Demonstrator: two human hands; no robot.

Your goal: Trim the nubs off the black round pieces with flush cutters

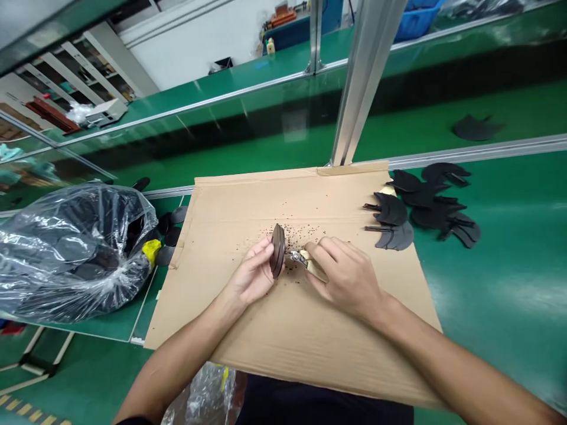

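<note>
My left hand grips a dark, curved plastic piece between thumb and fingers, held edge-up over a cardboard sheet. The fingers of my right hand are wrapped around the pale yellow handles of small cutting pliers. Their metal jaws point left, at the right edge of the plastic piece; whether they touch it I cannot tell. Many tiny dark bits lie scattered on the cardboard around and beyond both hands.
Several black curved pieces are piled at the right, some on the cardboard's edge, others on the green table. A clear plastic bag of dark pieces stands at the left. A metal post rises behind the cardboard.
</note>
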